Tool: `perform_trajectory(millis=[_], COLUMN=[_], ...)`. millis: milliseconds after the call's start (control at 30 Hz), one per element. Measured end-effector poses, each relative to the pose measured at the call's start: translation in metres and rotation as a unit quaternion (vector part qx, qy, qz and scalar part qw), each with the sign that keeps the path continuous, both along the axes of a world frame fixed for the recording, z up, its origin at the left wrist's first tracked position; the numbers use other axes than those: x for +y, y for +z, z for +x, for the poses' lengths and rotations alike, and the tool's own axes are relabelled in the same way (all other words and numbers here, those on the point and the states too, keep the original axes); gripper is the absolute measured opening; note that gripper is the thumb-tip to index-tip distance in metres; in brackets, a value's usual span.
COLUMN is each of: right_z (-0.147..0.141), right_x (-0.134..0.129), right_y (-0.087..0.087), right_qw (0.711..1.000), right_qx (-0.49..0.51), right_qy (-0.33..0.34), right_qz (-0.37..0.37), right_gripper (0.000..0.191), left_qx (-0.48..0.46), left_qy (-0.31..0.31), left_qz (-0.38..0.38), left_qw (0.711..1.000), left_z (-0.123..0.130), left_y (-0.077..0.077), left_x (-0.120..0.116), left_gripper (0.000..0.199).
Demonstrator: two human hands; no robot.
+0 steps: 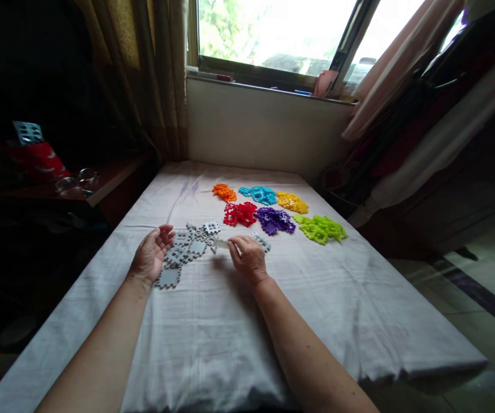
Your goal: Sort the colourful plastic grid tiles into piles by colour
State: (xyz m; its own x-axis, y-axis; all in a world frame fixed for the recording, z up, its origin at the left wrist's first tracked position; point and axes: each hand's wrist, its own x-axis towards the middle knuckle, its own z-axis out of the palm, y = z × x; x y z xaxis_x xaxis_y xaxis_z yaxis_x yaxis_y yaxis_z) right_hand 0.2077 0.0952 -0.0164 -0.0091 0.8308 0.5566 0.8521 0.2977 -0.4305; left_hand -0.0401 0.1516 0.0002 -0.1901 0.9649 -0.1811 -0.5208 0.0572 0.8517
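Grey interlocking puzzle tiles (198,246) lie in a loose, overlapping pile on the cloth-covered table (316,321). At the pile's left edge is my left hand (150,252), palm turned inward, fingers loosely curled and apart, with nothing held. My right hand (249,258) pinches a grey puzzle tile (221,244) at the pile's right side, just above the cloth. Behind that hand lies another grey tile with window-like cutouts (261,241), partly hidden by it. A plain square grey tile (168,277) sits nearest me, below the left fingers.
Beyond the grey pile are heaps of orange (224,193), blue (259,195), yellow (292,202), red (240,214), purple (275,221) and lime green pieces (321,229). Left, a dark desk (113,175) carries glasses (75,180) and a red container (36,162). Clothes hang at right.
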Motion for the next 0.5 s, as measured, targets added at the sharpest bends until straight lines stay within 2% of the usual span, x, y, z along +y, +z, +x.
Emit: perform_trajectory(millis=[100,200,267,367,500], right_z=[0.039,0.081,0.101,0.114,0.113], right_x=[0.000,0.000,-0.001,-0.004,-0.010], right_y=[-0.002,-0.011,-0.019,-0.026,-0.023], right_qw=[0.990,0.955,0.936,0.932,0.938], right_qx=[0.114,0.233,0.276,0.277,0.217], right_qy=[-0.087,-0.184,-0.212,-0.218,-0.242], right_qz=[0.012,-0.014,-0.042,-0.083,-0.123], right_gripper=[0.032,0.037,0.039,0.037,0.032], left_qx=[0.004,0.011,0.015,0.020,0.019], left_qy=[-0.002,-0.004,-0.004,-0.004,-0.004], left_qz=[0.002,0.008,0.013,0.016,0.014], left_qw=[1.000,1.000,1.000,1.000,1.000], left_z=[0.000,-0.001,-0.001,-0.002,-0.003], left_y=[-0.001,-0.003,-0.005,-0.006,-0.007], left_x=[0.000,0.001,0.002,0.003,0.004], left_gripper=[0.015,0.015,0.015,0.016,0.016])
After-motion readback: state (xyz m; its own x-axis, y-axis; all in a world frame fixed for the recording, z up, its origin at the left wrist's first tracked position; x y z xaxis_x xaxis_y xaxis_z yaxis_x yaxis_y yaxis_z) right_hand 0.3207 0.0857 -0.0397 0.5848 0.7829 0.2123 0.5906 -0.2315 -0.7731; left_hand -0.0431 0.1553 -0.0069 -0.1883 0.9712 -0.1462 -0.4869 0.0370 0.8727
